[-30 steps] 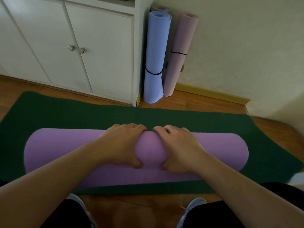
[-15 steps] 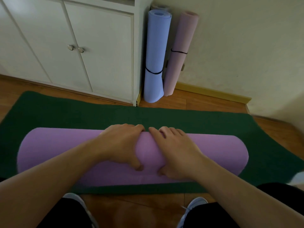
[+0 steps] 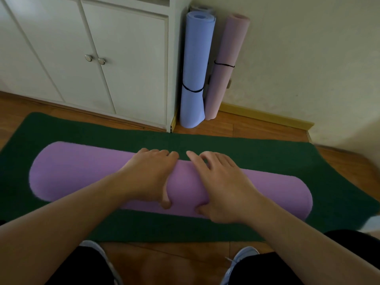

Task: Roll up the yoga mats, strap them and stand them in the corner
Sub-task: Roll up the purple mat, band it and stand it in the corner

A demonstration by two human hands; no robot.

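A purple yoga mat [image 3: 82, 171] lies as a thick roll across a flat dark green mat [image 3: 267, 157] on the wooden floor. My left hand [image 3: 148, 173] grips the middle of the roll, fingers curled over its far side and thumb on the near side. My right hand [image 3: 222, 186] rests on the roll beside it, its spread fingers lying fairly straight over the top and its thumb against the near side. In the corner stand a rolled blue mat [image 3: 195, 68] and a rolled pink mat [image 3: 224, 68], each with a black strap around it.
A white cabinet [image 3: 123, 58] with two knobbed doors stands behind the green mat, left of the corner. A cream wall with a yellow skirting board [image 3: 267, 116] runs to the right. My shoes [image 3: 244, 256] are on the floor at the green mat's near edge.
The purple roll has moved away from me across the green mat, its left end further than its right. My right fingers have straightened and spread; my left hand keeps its grip.
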